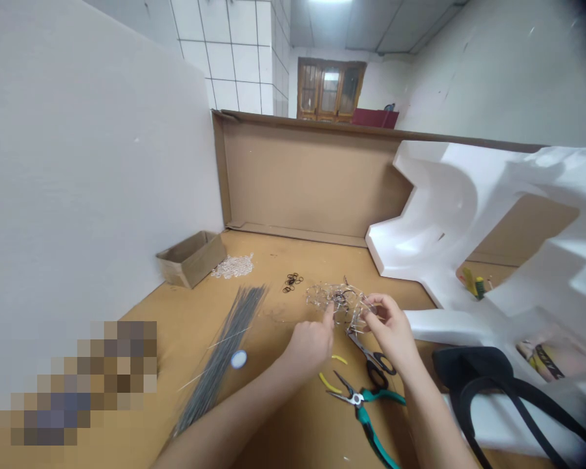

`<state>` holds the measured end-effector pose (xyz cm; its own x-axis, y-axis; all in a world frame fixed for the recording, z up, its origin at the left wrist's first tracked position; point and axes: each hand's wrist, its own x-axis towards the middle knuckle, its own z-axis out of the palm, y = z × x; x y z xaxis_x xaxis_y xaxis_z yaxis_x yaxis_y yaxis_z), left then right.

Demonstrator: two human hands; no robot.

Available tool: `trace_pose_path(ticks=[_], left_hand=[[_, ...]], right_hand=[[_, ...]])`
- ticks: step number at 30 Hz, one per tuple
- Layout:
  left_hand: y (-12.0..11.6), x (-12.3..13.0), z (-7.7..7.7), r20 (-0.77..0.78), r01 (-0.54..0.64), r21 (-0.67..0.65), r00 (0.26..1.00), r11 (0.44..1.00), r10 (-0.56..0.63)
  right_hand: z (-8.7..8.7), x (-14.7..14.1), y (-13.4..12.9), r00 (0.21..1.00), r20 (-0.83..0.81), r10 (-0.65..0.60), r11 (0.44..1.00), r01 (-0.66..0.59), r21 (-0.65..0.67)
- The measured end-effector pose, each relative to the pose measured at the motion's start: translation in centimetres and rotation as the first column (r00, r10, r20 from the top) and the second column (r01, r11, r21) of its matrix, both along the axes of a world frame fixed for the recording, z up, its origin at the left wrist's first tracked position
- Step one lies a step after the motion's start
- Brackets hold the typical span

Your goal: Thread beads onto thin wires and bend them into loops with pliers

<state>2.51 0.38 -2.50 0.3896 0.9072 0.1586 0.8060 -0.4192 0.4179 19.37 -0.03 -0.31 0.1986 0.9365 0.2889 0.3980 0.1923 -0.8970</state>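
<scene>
Currently, a tangle of fine wire and clear beads [334, 303] sits above the tabletop, pinched between the fingers of your right hand [389, 331]. Your left hand [312, 345] reaches in with its index finger against it, though whether that grip is closed, you cannot tell. Just below lie black-handled scissors [374, 360] and teal-handled pliers [364, 405]. Farther off, a long bundle of grey wires [219, 358], a heap of clear beads [232, 266] and small black rings [292, 282] remain loose. The tangle's core is hard to make out.
</scene>
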Motion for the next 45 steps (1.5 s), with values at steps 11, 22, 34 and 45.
trace_pose_path(ticks=[11, 22, 34, 45], left_hand=[[0.2, -0.6, 0.4, 0.559, 0.345, -0.256, 0.815, 0.903, -0.153], [0.7, 0.3, 0.5, 0.826, 0.376, -0.470, 0.506, 0.798, 0.248], [1.1, -0.2, 0.8, 0.837, 0.347, -0.531, 0.358, 0.773, 0.414], [2.0, -0.6, 0.6, 0.850, 0.351, -0.514, 0.331, 0.783, 0.409]], right_hand=[[-0.3, 0.3, 0.4, 0.997, -0.077, 0.004, 0.996, -0.011, -0.094], [0.1, -0.3, 0.2, 0.989, -0.123, 0.080, 0.984, -0.098, -0.149], [-0.7, 0.8, 1.0, 0.862, -0.478, 0.167, 0.906, -0.326, -0.271], [-1.7, 1.1, 1.8, 0.839, -0.523, 0.148, 0.899, -0.335, -0.282]])
